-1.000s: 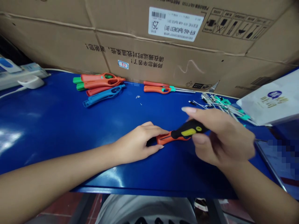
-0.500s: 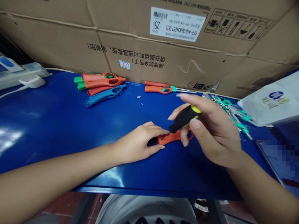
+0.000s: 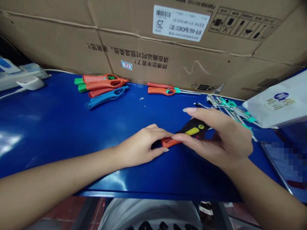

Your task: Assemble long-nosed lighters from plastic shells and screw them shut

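R fingers (image 3: 201, 114) now closed on the black/yellow grip (image 3: 192, 128), brought down level w/ the orange body (image 3: 169, 142), no longer tilted up. L fingers (image 3: 158, 132) hold the orange end on the blue table (image 3: 48, 127). Orange & blue handles (image 3: 103, 83) lie further back, by cardboard cartons (image 3: 59, 38).

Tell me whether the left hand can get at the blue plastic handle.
Probably yes, once it lets go: the left hand is on the orange-and-black tool, and nothing stands between it and the blue plastic handle on the blue bench.
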Demonstrator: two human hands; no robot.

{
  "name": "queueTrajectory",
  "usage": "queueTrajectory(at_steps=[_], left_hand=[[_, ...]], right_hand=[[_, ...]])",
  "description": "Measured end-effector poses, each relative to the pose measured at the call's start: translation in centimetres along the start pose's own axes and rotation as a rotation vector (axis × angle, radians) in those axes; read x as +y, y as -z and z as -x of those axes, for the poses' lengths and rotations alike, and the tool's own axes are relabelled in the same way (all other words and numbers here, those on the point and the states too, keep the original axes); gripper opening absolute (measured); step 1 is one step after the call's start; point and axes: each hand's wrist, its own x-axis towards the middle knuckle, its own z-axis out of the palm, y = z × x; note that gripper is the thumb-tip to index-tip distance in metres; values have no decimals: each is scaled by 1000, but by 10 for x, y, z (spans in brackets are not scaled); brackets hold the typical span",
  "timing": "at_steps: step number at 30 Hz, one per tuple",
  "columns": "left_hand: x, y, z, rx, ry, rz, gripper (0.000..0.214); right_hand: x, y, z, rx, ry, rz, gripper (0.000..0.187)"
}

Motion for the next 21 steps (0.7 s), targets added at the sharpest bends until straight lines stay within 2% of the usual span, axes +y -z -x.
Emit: queueTrajectory(at_steps=[2,5,7,9,10,12,14,15,17,19,21], left_hand=[[-1,-1,0,7,13,-7,26],[-2,-2,1,11,28,-16,34],[-2,-2,1,15,18,-16,33],[-2,-2,1,17,3,-16,29],[-2,-2,1,17,0,-17,28],[-2,-2,2,17,7,-20,28],[-3,-2,2,18,16,-21,28],[-3,-2,2,22,13,-20,28],[-3,-2,1,25,-5,-17,29],[-3,-2,1,27,-27,-16,30],[-2,-1,1,24,-21,-19,27]], right_hand=[[1,1,0,-54,-56,-51,45],[3,0,1,-110,-196,-256,41],[4,-2,1,-16,-183,-237,36],[5,-2,1,88,-83,-117,37],[5,-1,1,97,-52,-81,38],[5,2,0,-7,-83,-143,40],[4,5,0,-156,-191,-309,44],[3,6,-1,-191,-221,-369,44],[3,7,-1,-145,-187,-352,45],[3,5,-1,-36,-92,-207,45],[3,3,-1,-19,-38,-114,48]])
